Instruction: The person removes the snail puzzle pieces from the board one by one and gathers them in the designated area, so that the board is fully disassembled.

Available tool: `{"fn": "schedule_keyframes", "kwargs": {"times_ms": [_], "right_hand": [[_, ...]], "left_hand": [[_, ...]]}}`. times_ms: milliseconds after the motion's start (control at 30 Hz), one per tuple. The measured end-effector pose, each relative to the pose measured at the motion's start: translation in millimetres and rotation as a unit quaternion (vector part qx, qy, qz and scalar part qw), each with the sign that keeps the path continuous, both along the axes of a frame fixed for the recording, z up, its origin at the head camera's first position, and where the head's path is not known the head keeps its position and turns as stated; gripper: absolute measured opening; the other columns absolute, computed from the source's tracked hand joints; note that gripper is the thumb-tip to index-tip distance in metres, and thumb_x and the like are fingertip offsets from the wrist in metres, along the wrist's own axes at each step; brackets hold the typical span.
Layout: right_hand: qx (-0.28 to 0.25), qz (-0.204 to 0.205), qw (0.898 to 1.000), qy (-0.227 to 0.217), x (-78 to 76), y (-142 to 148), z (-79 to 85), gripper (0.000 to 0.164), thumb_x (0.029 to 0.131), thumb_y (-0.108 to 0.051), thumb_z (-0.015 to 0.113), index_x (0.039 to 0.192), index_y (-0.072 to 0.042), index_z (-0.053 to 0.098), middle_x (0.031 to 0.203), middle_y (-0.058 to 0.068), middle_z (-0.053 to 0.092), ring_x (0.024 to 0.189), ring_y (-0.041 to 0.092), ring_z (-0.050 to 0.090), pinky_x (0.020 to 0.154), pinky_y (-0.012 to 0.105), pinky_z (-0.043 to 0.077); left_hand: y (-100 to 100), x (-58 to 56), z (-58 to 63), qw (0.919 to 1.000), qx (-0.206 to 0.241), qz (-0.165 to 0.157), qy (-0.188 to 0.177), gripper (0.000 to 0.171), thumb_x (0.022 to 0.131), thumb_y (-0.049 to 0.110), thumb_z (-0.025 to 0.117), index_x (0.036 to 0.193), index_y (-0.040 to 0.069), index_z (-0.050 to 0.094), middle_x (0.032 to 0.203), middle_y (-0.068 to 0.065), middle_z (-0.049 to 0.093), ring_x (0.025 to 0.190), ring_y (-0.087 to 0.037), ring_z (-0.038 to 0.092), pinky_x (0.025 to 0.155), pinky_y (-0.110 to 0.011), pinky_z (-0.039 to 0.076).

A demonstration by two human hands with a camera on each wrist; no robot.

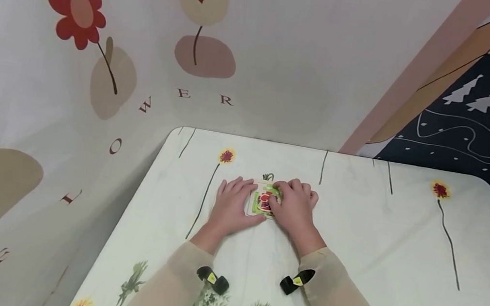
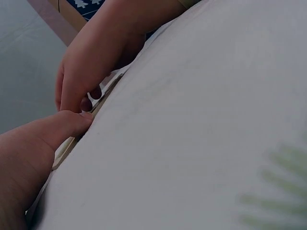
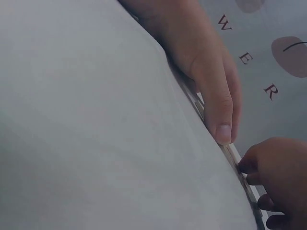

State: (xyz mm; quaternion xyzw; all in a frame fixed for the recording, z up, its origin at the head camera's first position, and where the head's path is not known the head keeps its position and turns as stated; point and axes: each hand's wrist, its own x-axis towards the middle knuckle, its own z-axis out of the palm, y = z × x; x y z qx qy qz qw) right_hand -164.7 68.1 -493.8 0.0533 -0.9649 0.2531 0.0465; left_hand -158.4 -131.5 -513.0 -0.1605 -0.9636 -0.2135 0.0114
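A small square board point(image 1: 249, 210) with a pale border and a red and green picture lies flat on the table. My left hand point(image 1: 233, 205) rests along its left side, fingers extended, with the thumb stretched along the near edge. In the left wrist view that thumb point(image 2: 72, 123) presses against the board's thin edge. From the right, my right hand point(image 1: 296, 203) reaches over the board with bent fingers. Its thumb is on the red part of the picture and its index fingertip near the far edge; whether they pinch a piece, I cannot tell. The right hand covers the board's right side.
A white cloth point(image 1: 373, 242) printed with flowers and stems covers the table. Behind it and to the left hangs a pale fabric point(image 1: 287, 69) with flower prints and letters. A dark panel point(image 1: 469, 138) with white trees stands at the far right.
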Motion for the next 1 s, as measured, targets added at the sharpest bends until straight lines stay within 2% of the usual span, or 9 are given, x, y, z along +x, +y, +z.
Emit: {"fn": "schedule_keyframes", "kwargs": {"times_ms": [300,567,733,1000], "right_hand": [[0.007,0.010,0.999,-0.034,-1.7,4,8.1,0.039,0.099,-0.036,0.071,0.133,-0.019,0.073,0.119,0.013,0.059,0.122,0.039,0.045,0.108,0.065,0.024],[0.022,0.034,0.996,-0.084,-9.9,5,13.3,0.040,0.099,-0.040,0.075,0.134,-0.021,0.070,0.130,0.015,0.060,0.137,0.044,0.039,0.116,0.074,0.010],[0.027,0.044,0.992,-0.116,-13.5,5,16.9,0.043,0.101,-0.041,0.074,0.137,-0.020,0.066,0.136,0.016,0.059,0.141,0.046,0.035,0.118,0.073,0.009],[0.025,0.039,0.991,-0.126,-16.6,8,18.3,0.043,0.101,-0.040,0.075,0.137,-0.020,0.065,0.140,0.017,0.058,0.141,0.046,0.035,0.118,0.070,0.011]], "left_hand": [[0,0.8,1.3,1.0000,0.003,-0.001,-0.004,0.089,0.084,0.068,0.078,0.154,0.019,0.056,0.165,-0.001,0.046,0.157,-0.031,0.031,0.127,-0.061,0.010],[-2,2.0,3.3,0.9999,-0.007,0.003,-0.011,0.089,0.084,0.067,0.078,0.155,0.019,0.055,0.165,-0.001,0.045,0.157,-0.030,0.030,0.127,-0.061,0.010],[-2,2.3,3.2,1.0000,-0.006,0.001,-0.006,0.089,0.084,0.067,0.079,0.155,0.019,0.055,0.165,-0.001,0.045,0.157,-0.030,0.031,0.127,-0.061,0.010],[0,0.5,2.2,1.0000,-0.006,-0.006,-0.003,0.088,0.085,0.067,0.078,0.155,0.019,0.055,0.165,-0.002,0.045,0.156,-0.032,0.031,0.127,-0.062,0.010]]}}
